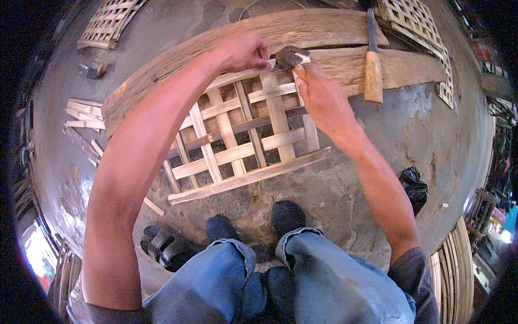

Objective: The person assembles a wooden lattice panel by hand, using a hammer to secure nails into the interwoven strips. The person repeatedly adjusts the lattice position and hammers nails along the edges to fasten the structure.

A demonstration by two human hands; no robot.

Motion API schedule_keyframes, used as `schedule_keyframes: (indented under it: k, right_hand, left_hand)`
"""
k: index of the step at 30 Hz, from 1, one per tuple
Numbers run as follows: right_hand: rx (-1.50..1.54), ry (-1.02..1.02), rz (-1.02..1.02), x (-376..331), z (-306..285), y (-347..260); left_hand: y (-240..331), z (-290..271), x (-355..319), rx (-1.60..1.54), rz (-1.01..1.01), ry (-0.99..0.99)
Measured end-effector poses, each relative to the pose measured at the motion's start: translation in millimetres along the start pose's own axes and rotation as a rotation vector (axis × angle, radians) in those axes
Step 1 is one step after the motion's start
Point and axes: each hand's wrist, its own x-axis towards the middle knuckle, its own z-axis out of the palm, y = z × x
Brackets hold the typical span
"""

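Right fingers [304, 87] clasp the hammer [290, 57]; left fingers [263, 50] curl, hold unclear, at the far edge of the lattice [277, 107], floor [324, 186] alongside

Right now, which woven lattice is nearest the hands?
The middle lattice, its far edge at the left hand and right hand; the upper-left lattice and upper-right lattice lie farther off.

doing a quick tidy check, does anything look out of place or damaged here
Loose strips lie jumbled on the floor at left, and a crumpled black bag sits at right; both look like clutter. The lattice shows no obvious break.
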Motion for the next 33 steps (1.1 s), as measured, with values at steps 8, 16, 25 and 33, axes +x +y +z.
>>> schedule_keyframes:
  k: [8, 16, 25, 33]
  right_hand:
    - [0.03, 0.049, -0.097, -5.7, -3.2, 22.3]
    - [0.818, -0.034, 0.534, -1.0, -10.1, 16.7]
    - [0.693, 0.088, 0.391, 5.7, -5.6, 18.8]
    - [0.217, 0.218, 0.078, 2.5, 3.9, 28.0]
  left_hand:
    - [17.3, -9.4, -4.8, 0.05, -0.188, -0.018]
    - [1.9, -5.4, -7.0, 0.078, -0.144, -0.024]
    - [13.3, -8.3, -12.2, 0.08, -0.219, -0.022]
    - [2.0, -2.1, -9.4, 0.017, -0.173, -0.025]
